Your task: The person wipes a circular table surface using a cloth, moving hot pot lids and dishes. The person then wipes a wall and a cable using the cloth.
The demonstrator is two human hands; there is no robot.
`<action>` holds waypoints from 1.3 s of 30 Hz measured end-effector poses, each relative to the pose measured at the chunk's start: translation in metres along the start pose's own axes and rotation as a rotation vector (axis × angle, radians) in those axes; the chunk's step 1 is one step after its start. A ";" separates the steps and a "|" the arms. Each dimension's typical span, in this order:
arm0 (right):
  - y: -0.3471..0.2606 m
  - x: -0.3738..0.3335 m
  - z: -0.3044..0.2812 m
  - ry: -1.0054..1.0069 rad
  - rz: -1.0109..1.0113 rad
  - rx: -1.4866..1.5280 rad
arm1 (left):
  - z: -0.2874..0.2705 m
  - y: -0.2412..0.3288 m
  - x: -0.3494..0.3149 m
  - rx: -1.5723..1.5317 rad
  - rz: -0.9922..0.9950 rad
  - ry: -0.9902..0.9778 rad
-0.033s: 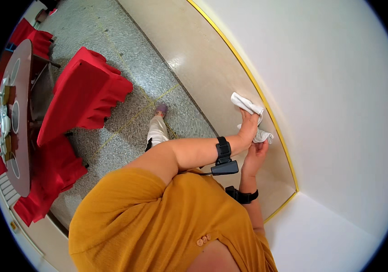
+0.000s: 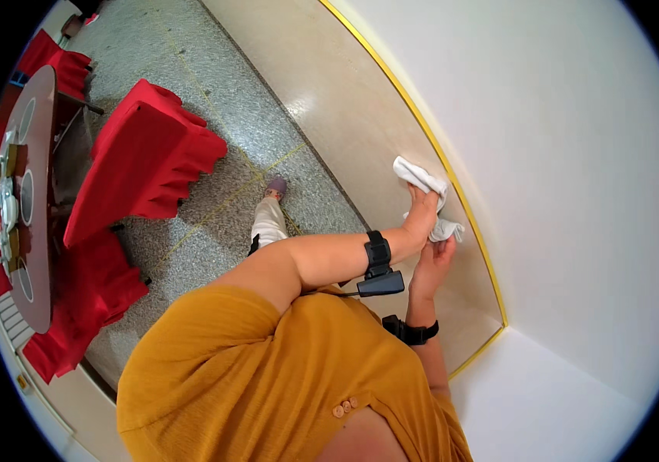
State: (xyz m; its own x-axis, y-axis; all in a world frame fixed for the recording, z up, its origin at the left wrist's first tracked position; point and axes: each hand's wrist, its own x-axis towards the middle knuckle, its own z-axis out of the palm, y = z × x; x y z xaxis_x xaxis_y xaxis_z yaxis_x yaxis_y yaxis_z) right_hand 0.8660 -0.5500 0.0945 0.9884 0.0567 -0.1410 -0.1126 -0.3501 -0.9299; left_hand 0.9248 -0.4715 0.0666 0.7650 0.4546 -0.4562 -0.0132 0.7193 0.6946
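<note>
A white cloth (image 2: 420,174) is bunched against the beige lower wall panel, close under the yellow trim. My left hand (image 2: 420,215) reaches across from the left and grips the cloth, its fingers partly covered by the folds. Just below it, my right hand (image 2: 432,269) has its fingertips closed on the lower, crumpled end of the cloth. The two hands almost touch. Whether this is one cloth or two pieces, I cannot tell. Black straps (image 2: 378,252) with a small box circle my left forearm, and another black strap (image 2: 410,332) sits on my right wrist.
Yellow trim (image 2: 422,127) separates the beige panel (image 2: 321,85) from the white wall (image 2: 568,154) and bends at a corner on the lower right. Red-covered chairs (image 2: 140,162) surround a round table (image 2: 39,146) with dishes at the left. Speckled grey floor (image 2: 214,85) lies between.
</note>
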 end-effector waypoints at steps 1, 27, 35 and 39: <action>-0.005 0.002 0.005 -0.024 -0.011 0.061 | -0.004 -0.001 0.004 -0.112 -0.094 -0.030; -0.022 0.046 0.118 -0.406 -0.249 -0.224 | -0.122 0.069 0.157 -0.443 -0.147 0.069; 0.020 0.014 0.058 -0.179 0.110 -0.148 | -0.072 0.023 0.101 -0.439 -0.428 0.121; 0.040 0.003 0.052 -0.006 0.275 -0.031 | -0.050 0.010 0.075 -0.538 -0.657 -0.020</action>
State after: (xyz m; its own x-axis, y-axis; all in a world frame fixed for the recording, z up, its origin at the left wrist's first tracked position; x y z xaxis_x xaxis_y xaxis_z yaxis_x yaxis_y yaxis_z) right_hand 0.8589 -0.5155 0.0398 0.9204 -0.0393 -0.3889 -0.3736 -0.3816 -0.8455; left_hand 0.9503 -0.4040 0.0117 0.7355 -0.1491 -0.6609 0.1377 0.9880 -0.0697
